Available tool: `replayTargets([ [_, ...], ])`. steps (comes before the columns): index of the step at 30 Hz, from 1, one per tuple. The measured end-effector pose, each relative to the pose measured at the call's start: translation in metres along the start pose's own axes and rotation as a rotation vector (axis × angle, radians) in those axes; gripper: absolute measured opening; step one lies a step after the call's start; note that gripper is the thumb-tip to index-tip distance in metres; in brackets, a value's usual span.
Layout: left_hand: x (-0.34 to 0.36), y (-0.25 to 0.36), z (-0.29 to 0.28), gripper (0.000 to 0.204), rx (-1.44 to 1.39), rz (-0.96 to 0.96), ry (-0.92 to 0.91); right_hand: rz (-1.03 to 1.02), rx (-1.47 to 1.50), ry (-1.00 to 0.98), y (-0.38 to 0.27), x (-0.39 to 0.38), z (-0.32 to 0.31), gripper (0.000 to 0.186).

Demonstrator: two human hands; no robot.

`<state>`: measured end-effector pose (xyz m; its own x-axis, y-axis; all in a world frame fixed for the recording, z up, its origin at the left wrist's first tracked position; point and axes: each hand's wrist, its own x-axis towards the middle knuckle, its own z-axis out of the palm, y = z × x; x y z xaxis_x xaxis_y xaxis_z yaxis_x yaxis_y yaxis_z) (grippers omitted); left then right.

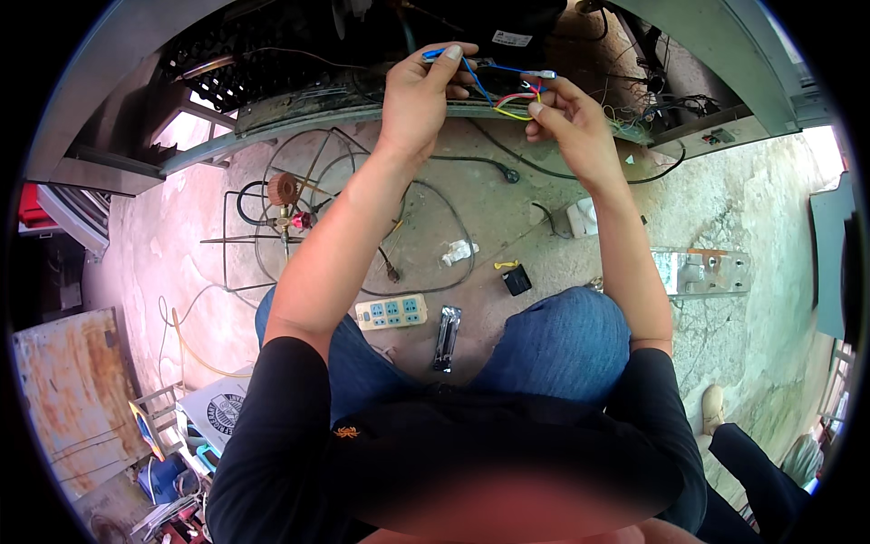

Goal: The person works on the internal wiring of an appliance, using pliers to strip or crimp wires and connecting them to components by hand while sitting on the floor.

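Note:
My left hand [420,100] is closed on a blue wire [433,55] with what looks like a connector on it, in front of the dark interior of a metal cabinet [743,59]. My right hand [573,127], a little to the right, pinches a bunch of red, yellow and blue wires [514,106]; a small pale connector [541,74] on a blue wire sits just above its fingertips. Both hands are over the cabinet's lower front ledge, among loose wiring.
On the concrete floor lie a valve gauge [282,190] with hoses, a power strip [391,313], a black box [517,280], a silver packet [446,339] and a metal part [702,272]. A rusty panel [72,390] stands left; another person's foot [712,408] is lower right.

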<state>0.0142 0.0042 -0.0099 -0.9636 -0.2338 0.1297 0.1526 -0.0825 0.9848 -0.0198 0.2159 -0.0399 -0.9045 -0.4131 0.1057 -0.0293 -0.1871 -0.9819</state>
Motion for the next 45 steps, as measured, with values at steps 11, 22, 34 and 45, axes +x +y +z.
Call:
replayTargets([
  [11,0.016,0.006,-0.004,0.026,-0.014,0.018,0.027,-0.411,-0.038,0.087,-0.007,0.000,0.004,0.017],
  [22,0.038,0.042,-0.004,0.022,0.313,0.056,-0.148,-0.140,-0.160,-0.169,-0.011,0.039,0.014,0.061],
  [34,0.018,0.063,-0.038,0.025,0.678,0.367,-0.021,-0.565,-0.400,0.228,0.007,0.112,0.019,0.018],
  [45,0.039,-0.020,-0.148,0.038,0.791,0.009,-0.001,-0.499,-0.582,-0.253,0.105,0.164,0.075,0.031],
])
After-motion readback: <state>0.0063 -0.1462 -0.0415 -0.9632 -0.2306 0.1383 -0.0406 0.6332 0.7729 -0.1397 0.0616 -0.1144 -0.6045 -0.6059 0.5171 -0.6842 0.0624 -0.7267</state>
